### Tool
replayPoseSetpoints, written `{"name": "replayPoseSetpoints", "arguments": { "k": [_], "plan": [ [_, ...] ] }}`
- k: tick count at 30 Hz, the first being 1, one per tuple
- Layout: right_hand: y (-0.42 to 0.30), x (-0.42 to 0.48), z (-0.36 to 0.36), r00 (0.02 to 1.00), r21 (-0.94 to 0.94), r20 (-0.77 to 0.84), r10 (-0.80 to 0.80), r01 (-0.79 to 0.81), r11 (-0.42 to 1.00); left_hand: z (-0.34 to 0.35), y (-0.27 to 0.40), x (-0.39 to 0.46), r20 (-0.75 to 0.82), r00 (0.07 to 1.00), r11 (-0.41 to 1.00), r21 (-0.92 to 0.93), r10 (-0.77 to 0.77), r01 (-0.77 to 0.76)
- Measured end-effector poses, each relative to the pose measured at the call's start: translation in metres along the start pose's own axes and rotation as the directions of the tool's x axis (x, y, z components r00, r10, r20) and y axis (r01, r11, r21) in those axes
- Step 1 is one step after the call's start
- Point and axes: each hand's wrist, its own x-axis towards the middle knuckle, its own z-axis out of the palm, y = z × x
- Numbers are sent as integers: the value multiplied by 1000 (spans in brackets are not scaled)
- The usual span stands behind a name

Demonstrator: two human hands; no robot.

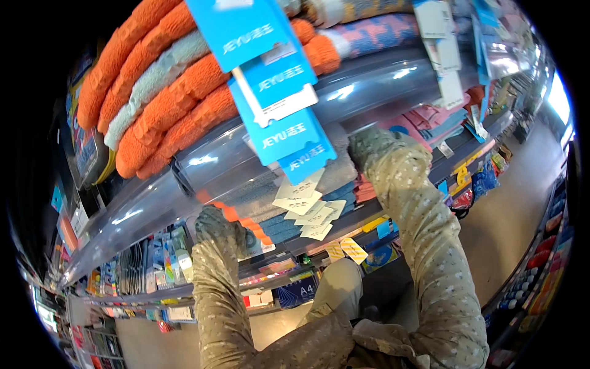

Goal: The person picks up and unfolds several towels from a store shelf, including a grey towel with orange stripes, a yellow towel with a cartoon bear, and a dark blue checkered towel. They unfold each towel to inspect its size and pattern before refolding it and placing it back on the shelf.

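Observation:
Both my hands are hidden beneath the upper shelf's clear plastic front (382, 92); only my sleeves show. My left sleeve (216, 267) reaches up to the left side of a stack of grey and blue towels (281, 221) on the shelf below. Close to that sleeve's end hangs an orange wavy-edged strip (239, 219). My right sleeve (415, 203) ends at the right side of the same stack, near folded pink towels (417, 120). What my hands touch cannot be seen. Cream paper tags (313, 217) hang from the stack between my arms.
Folded orange towels (184, 106) lie on the upper shelf, with blue JEYU tags (286, 133) hanging over its edge. Rolled patterned towels (382, 34) sit to their right. Packaged goods (161, 258) fill the lower left shelf. Another goods shelf (530, 276) stands across the aisle floor (502, 230).

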Motion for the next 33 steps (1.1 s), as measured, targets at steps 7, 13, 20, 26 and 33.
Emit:
{"name": "replayPoseSetpoints", "arguments": {
  "k": [7,13,20,26,33],
  "plan": [
    [7,-7,-10,999,-107,4,-41,41,993,6,-6,3,5,1000,1000,2,14,-14],
    [10,-6,-13,999,-167,13,-36,37,985,13,-6,0,20,1000,1000,15,20,-20],
    [-2,-6,-12,998,-219,51,25,-14,976,13,14,-23,150,988,1000,9,26,-28],
    [4,-70,-69,996,-266,-56,69,-82,960,71,14,-75,144,972,920,323,184,-222],
    [-47,-338,-100,814,-110,-554,-176,137,984,113,-4,-239,42,837,703,521,545,-484]
  ]
}}
